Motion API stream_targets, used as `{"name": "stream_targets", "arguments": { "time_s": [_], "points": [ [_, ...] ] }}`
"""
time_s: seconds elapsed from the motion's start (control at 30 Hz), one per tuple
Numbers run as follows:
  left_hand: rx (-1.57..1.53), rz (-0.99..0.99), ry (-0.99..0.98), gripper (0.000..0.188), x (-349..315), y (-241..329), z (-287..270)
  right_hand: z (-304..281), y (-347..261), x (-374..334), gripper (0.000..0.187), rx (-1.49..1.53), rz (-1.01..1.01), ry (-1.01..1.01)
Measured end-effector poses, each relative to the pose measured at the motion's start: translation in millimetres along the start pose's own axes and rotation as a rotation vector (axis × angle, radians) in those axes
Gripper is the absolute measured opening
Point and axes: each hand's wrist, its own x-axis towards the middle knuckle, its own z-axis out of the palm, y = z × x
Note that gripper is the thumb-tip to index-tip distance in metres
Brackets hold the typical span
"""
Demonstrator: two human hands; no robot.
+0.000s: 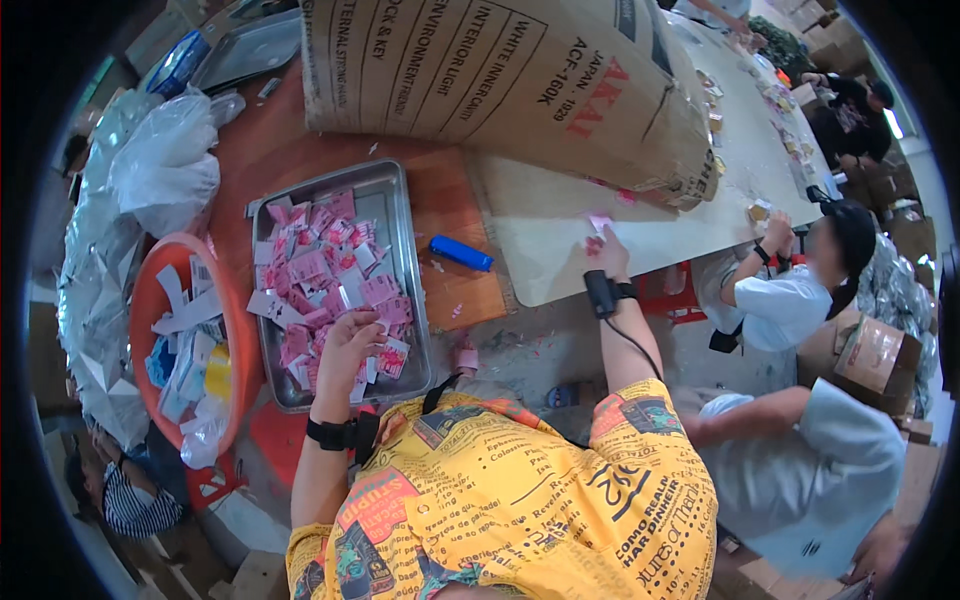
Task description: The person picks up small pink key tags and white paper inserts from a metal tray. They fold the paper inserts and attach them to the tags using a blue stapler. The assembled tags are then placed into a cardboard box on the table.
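Observation:
A grey metal tray [408,250] holds a heap of small pink printed cards [318,262]. My left hand [347,350] hovers over the tray's near end, fingers loosely apart and nothing visibly gripped. Out to the right, over the pale tabletop, my right hand [610,256] has its fingers closed around a small pink card [600,224]; the fingertips are slightly blurred. A blue box-cutter-like tool [460,253] lies on the brown board between the tray and the pale surface.
A large cardboard carton [500,90] stands across the far side. Left of the tray is an orange bin [240,330] with paper and plastic scraps. Clear plastic bags [165,165] pile up beyond it. Co-workers sit along the table's right [790,300] and close beside me [810,470].

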Motion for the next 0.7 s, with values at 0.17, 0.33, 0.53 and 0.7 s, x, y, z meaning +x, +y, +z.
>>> {"name": "stream_targets", "arguments": {
  "time_s": [0.17, 0.33, 0.53, 0.7],
  "points": [
    [0.167, 0.049, 0.166, 0.022, -17.3, -11.1, -19.2, 14.8, 10.7, -11.4, 0.026, -0.084, -0.178, -0.06],
    [0.152, 0.058, 0.223, 0.022, -33.3, -7.1, -31.3, 62.4, -15.4, -7.0, 0.026, 0.136, -0.164, -0.203],
    [0.18, 0.092, 0.236, 0.023, -34.2, -10.8, -51.5, 68.8, -34.8, -6.2, 0.022, 0.019, -0.212, -0.477],
    [0.246, 0.105, 0.492, 0.017, -60.2, -5.1, -82.4, 69.2, 8.8, -70.7, 0.022, -0.487, -0.28, -0.441]
  ]
}}
